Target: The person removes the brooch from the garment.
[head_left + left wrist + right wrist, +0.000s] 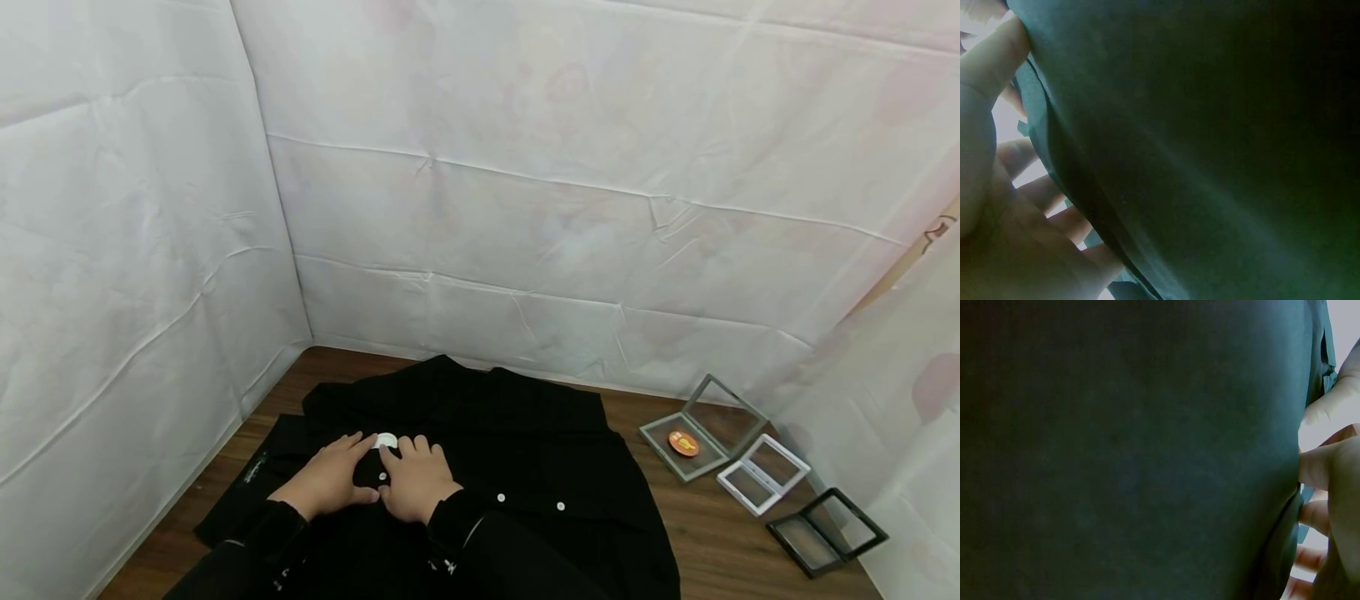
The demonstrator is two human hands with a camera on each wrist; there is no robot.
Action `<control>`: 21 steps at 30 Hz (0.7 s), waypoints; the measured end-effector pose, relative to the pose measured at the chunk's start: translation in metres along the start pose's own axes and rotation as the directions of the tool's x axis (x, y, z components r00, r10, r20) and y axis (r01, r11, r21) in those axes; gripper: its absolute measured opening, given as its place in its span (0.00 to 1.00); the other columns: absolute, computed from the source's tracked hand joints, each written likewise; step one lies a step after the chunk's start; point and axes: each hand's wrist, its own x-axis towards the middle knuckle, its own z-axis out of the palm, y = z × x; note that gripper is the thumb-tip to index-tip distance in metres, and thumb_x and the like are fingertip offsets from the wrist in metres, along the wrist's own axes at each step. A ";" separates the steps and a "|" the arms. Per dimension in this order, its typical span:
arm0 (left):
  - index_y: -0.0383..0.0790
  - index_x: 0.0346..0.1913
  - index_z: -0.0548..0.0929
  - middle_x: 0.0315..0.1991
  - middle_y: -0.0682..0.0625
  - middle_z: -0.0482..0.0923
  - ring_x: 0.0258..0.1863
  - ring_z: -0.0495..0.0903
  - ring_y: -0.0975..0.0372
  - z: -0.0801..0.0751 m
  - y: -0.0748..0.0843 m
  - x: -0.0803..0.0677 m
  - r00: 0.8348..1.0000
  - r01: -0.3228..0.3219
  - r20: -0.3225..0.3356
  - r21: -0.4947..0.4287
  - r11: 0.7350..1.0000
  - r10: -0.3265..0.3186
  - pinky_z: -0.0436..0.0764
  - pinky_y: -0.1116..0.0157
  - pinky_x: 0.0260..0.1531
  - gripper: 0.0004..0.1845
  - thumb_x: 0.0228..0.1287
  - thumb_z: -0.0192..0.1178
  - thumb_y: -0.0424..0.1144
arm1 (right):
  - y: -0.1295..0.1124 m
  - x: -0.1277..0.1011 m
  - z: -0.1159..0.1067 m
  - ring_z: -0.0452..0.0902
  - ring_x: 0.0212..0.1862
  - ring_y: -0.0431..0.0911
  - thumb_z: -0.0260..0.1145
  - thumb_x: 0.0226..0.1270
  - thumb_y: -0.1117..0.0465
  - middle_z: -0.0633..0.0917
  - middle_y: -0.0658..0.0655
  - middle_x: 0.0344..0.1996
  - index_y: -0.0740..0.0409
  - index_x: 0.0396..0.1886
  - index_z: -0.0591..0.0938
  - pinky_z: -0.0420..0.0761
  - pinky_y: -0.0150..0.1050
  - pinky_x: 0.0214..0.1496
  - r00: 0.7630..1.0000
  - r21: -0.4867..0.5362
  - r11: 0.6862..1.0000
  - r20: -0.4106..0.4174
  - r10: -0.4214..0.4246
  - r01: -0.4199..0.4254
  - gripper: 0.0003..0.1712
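Both of your hands, left hand [327, 482] and right hand [415, 481], are pressing flat with fingers uncurled, grasping nothing, on the black shirt [517, 450] lying on the wooden table [697, 525], flanking a white round badge [386, 440] that likely needs pinning next.

Black sleeves [457, 521] with white markings

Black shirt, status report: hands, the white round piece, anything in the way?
Both hands, left hand and right hand, on black shirt, fingers at white round piece. Shirt spread flat on wooden table. Three frame cases lie apart, right side.
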 end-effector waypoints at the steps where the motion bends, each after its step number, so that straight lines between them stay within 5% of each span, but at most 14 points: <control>1: 0.35 0.76 0.68 0.74 0.28 0.62 0.73 0.60 0.31 -0.001 0.000 0.000 1.000 0.000 0.000 0.001 1.000 0.000 0.60 0.31 0.66 0.51 0.55 0.77 0.56 | 0.001 0.001 0.000 0.64 0.69 0.47 0.58 0.75 0.34 0.67 0.46 0.74 0.31 0.80 0.65 0.69 0.48 0.68 1.000 -0.001 1.000 0.000 -0.002 0.002 0.36; 21: 0.38 0.77 0.68 0.75 0.30 0.61 0.73 0.59 0.32 -0.008 0.001 0.000 0.999 0.029 0.042 -0.039 0.999 -0.027 0.65 0.31 0.64 0.54 0.49 0.82 0.55 | 0.008 -0.003 -0.014 0.65 0.69 0.46 0.55 0.77 0.33 0.68 0.45 0.74 0.29 0.80 0.63 0.71 0.46 0.67 0.998 -0.064 0.996 0.007 -0.062 0.062 0.36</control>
